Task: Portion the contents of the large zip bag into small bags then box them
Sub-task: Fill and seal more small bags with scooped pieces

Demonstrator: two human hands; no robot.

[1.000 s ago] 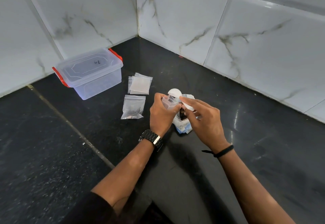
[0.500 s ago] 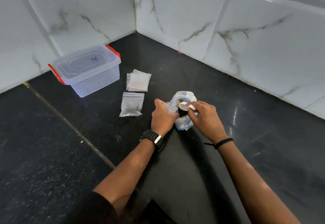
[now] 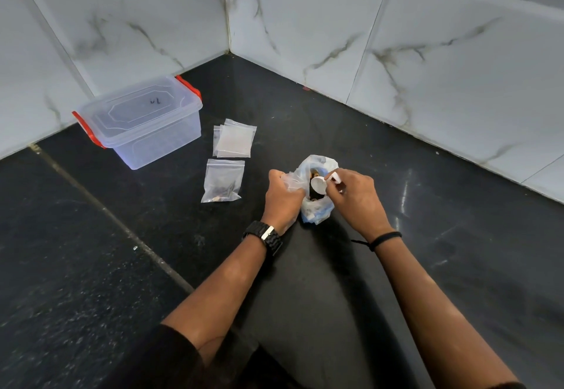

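Since the earlier frames the right hand (image 3: 355, 196) has come down from above the large zip bag (image 3: 317, 205), and the white scoop (image 3: 319, 185) it is pinching by the handle is now dipping into the bag's open mouth instead of hovering over it.

In the head view, the left hand (image 3: 282, 198) is gripping a small clear bag (image 3: 292, 181), fingers curled round it, right against the left side of the large bag's mouth. The right hand's thumb and fingers are closing on the scoop's short handle, the bowl sitting just inside the opening. Brownish contents are showing inside the large bag, though what they are is probably too small to tell. The large bag is resting on the black countertop (image 3: 396, 266), between the two hands.

To the left, one filled small bag (image 3: 222, 180) is lying flat on the counter with a little dark material at its bottom. Just beyond it, a stack of empty small bags (image 3: 234, 142) is lying near the clear plastic box (image 3: 142, 120), whose lid with red latches is sitting closed, near the marble-tiled wall (image 3: 305, 7). A black watch (image 3: 266, 236) is showing on the left wrist and a thin black band (image 3: 383, 238) on the right.
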